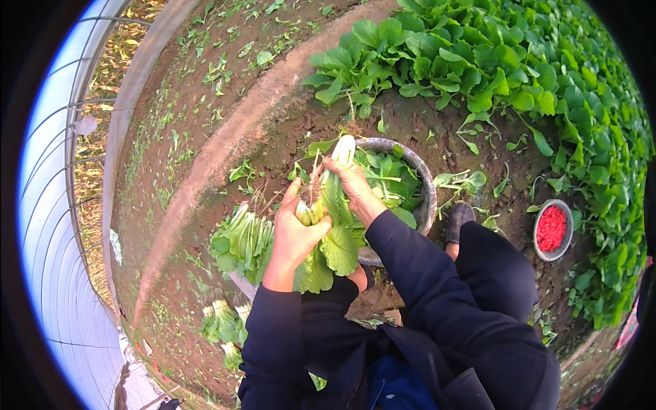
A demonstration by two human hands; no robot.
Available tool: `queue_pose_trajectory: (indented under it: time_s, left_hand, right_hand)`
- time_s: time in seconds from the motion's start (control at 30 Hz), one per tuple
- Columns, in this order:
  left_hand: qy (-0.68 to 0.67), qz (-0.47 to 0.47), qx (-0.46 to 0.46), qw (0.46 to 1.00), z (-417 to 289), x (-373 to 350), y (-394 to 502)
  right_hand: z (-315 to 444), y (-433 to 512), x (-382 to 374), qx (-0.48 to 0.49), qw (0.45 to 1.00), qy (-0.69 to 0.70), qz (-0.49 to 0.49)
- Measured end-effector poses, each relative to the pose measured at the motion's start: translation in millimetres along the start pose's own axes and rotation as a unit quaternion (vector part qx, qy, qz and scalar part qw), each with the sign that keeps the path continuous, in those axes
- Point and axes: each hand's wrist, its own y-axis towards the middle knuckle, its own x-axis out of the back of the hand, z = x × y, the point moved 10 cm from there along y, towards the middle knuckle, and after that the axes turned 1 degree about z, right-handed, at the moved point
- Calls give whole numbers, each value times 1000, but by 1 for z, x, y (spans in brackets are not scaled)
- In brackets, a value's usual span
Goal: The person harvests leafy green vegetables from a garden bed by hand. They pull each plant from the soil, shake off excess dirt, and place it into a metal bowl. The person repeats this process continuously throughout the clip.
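Note:
In front of my body, my left hand (294, 236) is closed around a leafy green vegetable plant (339, 251), its pale base between thumb and fingers and its broad leaves hanging below. Brown roots (311, 192) stick up from that base. My right hand (354, 185) grips another leafy green with a thick white stalk (344, 148), whose leaves run down beside the first plant. Both hands are nearly together. Just behind my right hand stands a round basin (429, 192) holding loose green leaves (397, 179).
A pile of rooted greens (246, 241) lies left of my left hand. Bundled greens (223, 318) rest on the soil nearer me. At right, a small bowl (569, 238) holds red strips (551, 229). Dense growing greens (476, 61) border the right side; a plastic-covered hoop frame (61, 205) curves along the left.

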Motion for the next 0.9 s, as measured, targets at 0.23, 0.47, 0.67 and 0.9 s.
queue_pose_trajectory:
  time_s: [0.23, 0.47, 0.67, 0.9]
  left_hand:
    - [82, -61, 23, 994, 1, 29, -1]
    - [104, -62, 25, 992, -6, 25, 0]
    - [105, -95, 1, 990, -13, 35, 2]
    - [75, -107, 22, 991, -5, 40, 2]
  right_hand:
    - [51, 37, 45, 122, 992, -25, 2]
    - [29, 50, 63, 28, 995, 90, 42]
    - [11, 45, 92, -76, 981, 131, -118]
    - [-12, 44, 110, -118, 961, 167, -186]
